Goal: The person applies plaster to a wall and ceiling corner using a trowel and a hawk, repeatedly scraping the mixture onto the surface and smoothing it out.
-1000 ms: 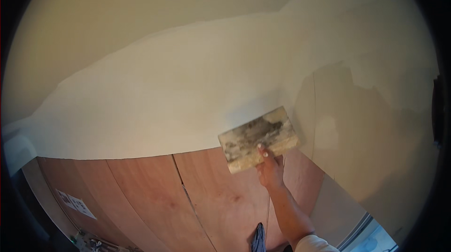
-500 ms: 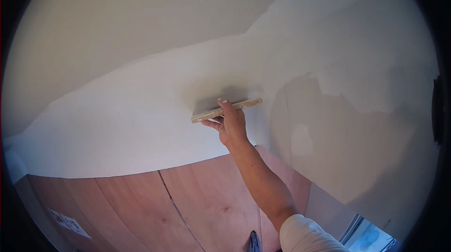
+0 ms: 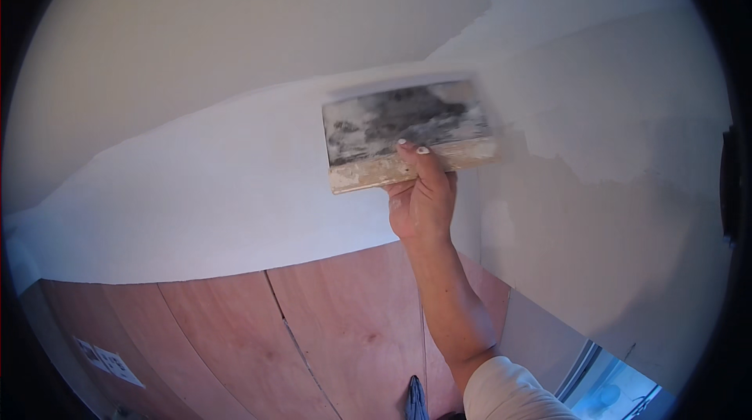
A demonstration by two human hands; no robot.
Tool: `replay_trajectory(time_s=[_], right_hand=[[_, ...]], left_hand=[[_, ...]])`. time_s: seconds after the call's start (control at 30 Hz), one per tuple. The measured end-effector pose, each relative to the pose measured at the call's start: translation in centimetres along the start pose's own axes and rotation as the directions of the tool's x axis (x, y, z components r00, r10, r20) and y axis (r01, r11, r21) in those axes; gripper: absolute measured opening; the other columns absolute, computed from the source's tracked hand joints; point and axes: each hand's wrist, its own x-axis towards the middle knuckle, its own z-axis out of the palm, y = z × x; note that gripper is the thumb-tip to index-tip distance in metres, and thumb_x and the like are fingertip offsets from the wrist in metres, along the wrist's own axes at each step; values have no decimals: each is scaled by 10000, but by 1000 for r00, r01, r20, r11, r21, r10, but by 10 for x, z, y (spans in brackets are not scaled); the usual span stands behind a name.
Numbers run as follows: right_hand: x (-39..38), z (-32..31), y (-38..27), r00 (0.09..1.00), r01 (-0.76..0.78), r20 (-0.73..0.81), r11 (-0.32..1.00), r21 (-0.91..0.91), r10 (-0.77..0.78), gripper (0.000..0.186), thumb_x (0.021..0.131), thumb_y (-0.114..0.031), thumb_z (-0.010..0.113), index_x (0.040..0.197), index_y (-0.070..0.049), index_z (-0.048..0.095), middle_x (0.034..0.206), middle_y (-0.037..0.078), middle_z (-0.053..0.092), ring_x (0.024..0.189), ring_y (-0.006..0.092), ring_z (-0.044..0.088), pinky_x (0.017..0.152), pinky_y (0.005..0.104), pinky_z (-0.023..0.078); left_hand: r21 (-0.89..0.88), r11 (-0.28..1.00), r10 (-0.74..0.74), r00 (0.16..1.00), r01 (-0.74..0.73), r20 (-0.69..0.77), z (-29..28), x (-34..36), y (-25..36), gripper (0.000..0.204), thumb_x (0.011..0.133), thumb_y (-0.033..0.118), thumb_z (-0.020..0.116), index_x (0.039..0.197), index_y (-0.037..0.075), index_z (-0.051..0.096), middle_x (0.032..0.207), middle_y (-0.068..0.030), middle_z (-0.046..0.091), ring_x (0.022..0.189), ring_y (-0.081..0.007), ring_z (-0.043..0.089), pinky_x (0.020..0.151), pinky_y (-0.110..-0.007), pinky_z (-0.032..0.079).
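Observation:
My right hand (image 3: 424, 199) reaches up from the lower right, its fingers wrapped round the wooden grip of a wide plastering knife (image 3: 399, 118). The broad metal blade has dark stains and pale smears on it and its flat face is turned toward me. Behind it lies a white plastered wall band (image 3: 227, 177), beside the corner with the right wall (image 3: 580, 216). Whether the blade's upper edge touches the surface I cannot tell. White specks sit on two fingertips. My left hand is out of view.
Reddish wood panels (image 3: 337, 318) run below the white band, with a paper sheet (image 3: 110, 361) at the left. A dark cloth (image 3: 415, 399) hangs low in the middle. At the lower right is a window-like opening (image 3: 615, 392). The beige upper surface (image 3: 258, 20) stretches overhead.
My right hand has moved right and slightly up in the picture. The knife has tilted from nearly edge-on to showing its broad blade face. The view has shifted slightly.

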Motion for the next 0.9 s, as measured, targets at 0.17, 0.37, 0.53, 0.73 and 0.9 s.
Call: replay_trajectory(time_s=[0.17, 0.37, 0.53, 0.73, 0.9], right_hand=[[25, 5, 16, 956, -280, -87, 959, 32, 282, 148, 876, -62, 684, 1006, -39, 617, 955, 58, 639, 898, 234, 703, 762, 489, 644], [-6, 16, 8, 997, -51, 51, 999, -5, 51, 304, 863, -41, 701, 1136, -4, 573, 1017, 61, 636, 938, 204, 694, 752, 372, 617], [-129, -87, 49, 897, -442, -140, 849, -291, 419, 376, 865, -60, 733, 1191, 61, 588, 1100, 102, 662, 965, 159, 660, 782, 326, 577], [-303, -168, 29, 575, -817, -376, 494, -297, 726, 379, 909, -158, 725, 1227, 6, 600, 1098, 72, 682, 962, 167, 680, 767, 341, 582], [-373, -185, 16, 346, -937, -557, 315, -154, 755, 375, 910, -152, 716, 1230, 4, 597, 1082, 76, 684, 969, 188, 686, 782, 354, 592]], left_hand=[[-8, 1000, -2, 1000, 2, 9, -3, 3, -2, 524, 901, 397, 688, 1282, 47, 605, 1171, -94, 682, 1071, -256, 659, 886, -396, 569], [-35, 999, 3, 1000, -4, -8, -18, 1, -3, 545, 886, 409, 710, 1287, 56, 603, 1175, -87, 682, 1074, -251, 656, 886, -389, 568], [-73, 997, -12, 999, 8, -46, -39, 6, -17, 563, 873, 418, 728, 1292, 64, 602, 1178, -81, 682, 1077, -248, 654, 886, -383, 567], [-127, 990, -66, 995, 56, -73, -87, -2, -33, 585, 858, 430, 749, 1297, 73, 601, 1182, -75, 681, 1081, -243, 651, 886, -375, 566], [-169, 984, -84, 989, 63, -119, -135, -14, -50, 604, 846, 439, 767, 1302, 81, 600, 1186, -69, 681, 1084, -239, 649, 886, -369, 565]])
